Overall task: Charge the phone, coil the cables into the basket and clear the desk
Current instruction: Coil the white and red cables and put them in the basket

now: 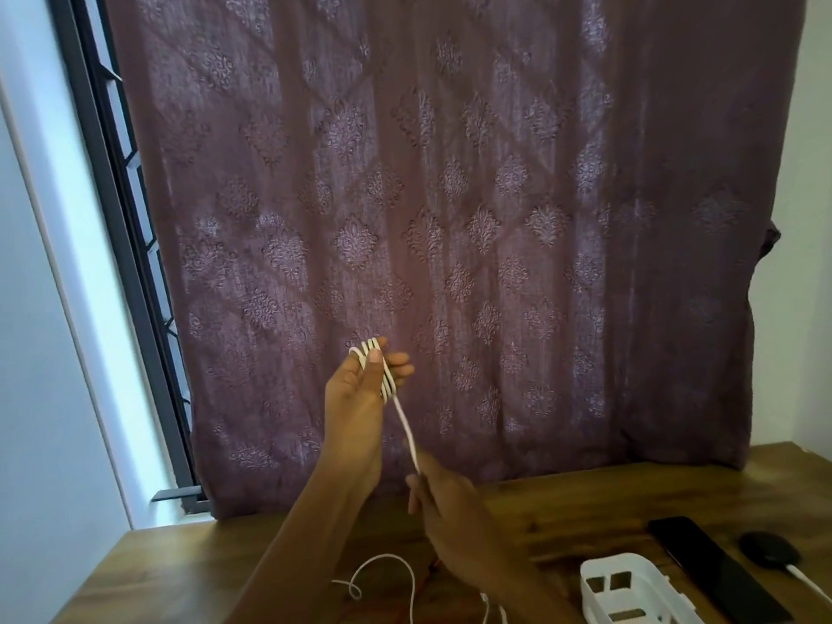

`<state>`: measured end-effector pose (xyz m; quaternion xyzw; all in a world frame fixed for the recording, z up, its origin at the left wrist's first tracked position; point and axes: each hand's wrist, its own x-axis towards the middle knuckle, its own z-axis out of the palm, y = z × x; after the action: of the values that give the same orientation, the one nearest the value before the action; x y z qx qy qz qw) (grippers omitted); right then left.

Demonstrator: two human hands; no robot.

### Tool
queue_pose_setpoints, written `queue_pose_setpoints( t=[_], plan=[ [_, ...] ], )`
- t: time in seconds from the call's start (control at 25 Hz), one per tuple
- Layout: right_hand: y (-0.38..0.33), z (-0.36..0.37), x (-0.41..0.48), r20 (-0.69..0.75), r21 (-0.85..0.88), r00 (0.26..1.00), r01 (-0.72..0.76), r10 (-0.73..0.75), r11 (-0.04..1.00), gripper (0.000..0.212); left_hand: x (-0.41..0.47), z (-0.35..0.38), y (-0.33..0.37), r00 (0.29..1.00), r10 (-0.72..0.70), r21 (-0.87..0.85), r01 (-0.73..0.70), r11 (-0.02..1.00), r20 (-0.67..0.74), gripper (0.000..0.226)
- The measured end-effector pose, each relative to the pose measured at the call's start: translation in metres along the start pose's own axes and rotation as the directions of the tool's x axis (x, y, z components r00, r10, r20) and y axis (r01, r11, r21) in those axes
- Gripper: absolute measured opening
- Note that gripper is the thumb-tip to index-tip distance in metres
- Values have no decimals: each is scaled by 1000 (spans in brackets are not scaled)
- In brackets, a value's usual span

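up at center frame, left hand (360,389) raised before the purple curtain (450,195), fingers loosely curled, several loops of white cable (402,414) wound around them. from there, cable running taut toward 5 o'clock into right hand (443,506), pinched closed on the strand. below, slack cable lying in a loose curl on the wooden desk (180,574) at 6 o'clock. white basket (630,592) at 4 o'clock on the desk, just beside a dark phone (716,574) lying flat. round black charger (770,549) at 4 o'clock, near the phone's right, white lead trailing off frame.
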<state>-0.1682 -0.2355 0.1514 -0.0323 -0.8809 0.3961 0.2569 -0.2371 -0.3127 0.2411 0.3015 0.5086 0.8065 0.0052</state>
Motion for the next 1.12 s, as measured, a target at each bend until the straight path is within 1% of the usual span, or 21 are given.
queue_pose_setpoints(
  t=[0.04, 0.08, 0.12, 0.16, 0.2, 0.32, 0.4, 0.44, 0.48, 0.56, 0.64, 0.72, 0.76, 0.84, 0.96, 1.0, 1.08, 1.12],
  plan=[
    [-6, 1, -4, 10, -73, 999, 35, -35, 997, 32, -2, -2, -4, 998, 54, 90, -53, 994, -10, 17],
    [-11, 1, -6, -29, -200, 995, 88, -96, 976, 34, -3, -4, -8, 993, 115, 185, -113, 976, 1, 17],
    [-14, -1, -6, -97, -376, 976, 147, -196, 915, 31, -4, -8, -13, 987, 160, 277, -160, 947, 24, 16],
    [-16, -4, -6, -152, -507, 945, 176, -289, 844, 27, -5, -13, -19, 983, 179, 353, -184, 917, 48, 15],
    [-19, -10, -6, -185, -593, 906, 207, -382, 778, 25, -5, -18, -25, 983, 173, 399, -186, 898, 68, 14],
    [-27, -38, 1, -174, -658, 799, 340, -575, 672, 22, -7, -29, -32, 986, 56, 440, -120, 890, 155, 16],
    [-35, -57, 7, -181, -666, 767, 365, -616, 650, 23, -13, -25, -26, 967, -72, 376, -26, 926, 245, 19],
    [-38, -65, 11, -188, -645, 766, 376, -615, 666, 24, -17, -21, -20, 944, -144, 323, 43, 945, 295, 21],
    [-39, -71, 15, -196, -577, 783, 395, -591, 715, 25, -20, -17, -14, 918, -203, 269, 112, 957, 340, 22],
    [-39, -83, 23, -229, -371, 822, 422, -522, 827, 24, -25, -12, -3, 875, -270, 123, 240, 963, 402, 22],
    [-34, -94, 31, -266, -205, 843, 425, -468, 882, 21, -28, -9, 5, 828, -317, -39, 377, 926, 463, 31],
    [-31, -98, 37, -284, -49, 867, 413, -409, 910, 16, -29, -4, 11, 789, -346, -130, 467, 875, 507, 37],
    [-31, -98, 37, -285, 32, 885, 392, -368, 919, 17, -30, -1, 13, 781, -348, -166, 492, 855, 519, 37],
    [-30, -94, 35, -295, 169, 917, 325, -267, 930, 23, -33, 4, 15, 786, -340, -222, 506, 833, 516, 34],
    [-25, -86, 29, -297, 232, 938, 250, -177, 940, 26, -32, 7, 12, 810, -338, -260, 498, 827, 478, 28],
    [-24, -83, 28, -279, 271, 952, 201, -123, 941, 28, -31, 6, 11, 819, -340, -265, 493, 828, 462, 28],
    [-26, -78, 25, -200, 437, 980, 70, 21, 897, 31, -29, 4, 8, 836, -351, -262, 483, 835, 422, 30],
    [-28, -76, 23, -146, 516, 987, 15, 71, 856, 27, -29, 4, 6, 843, -357, -256, 478, 840, 403, 32]
  ],
)
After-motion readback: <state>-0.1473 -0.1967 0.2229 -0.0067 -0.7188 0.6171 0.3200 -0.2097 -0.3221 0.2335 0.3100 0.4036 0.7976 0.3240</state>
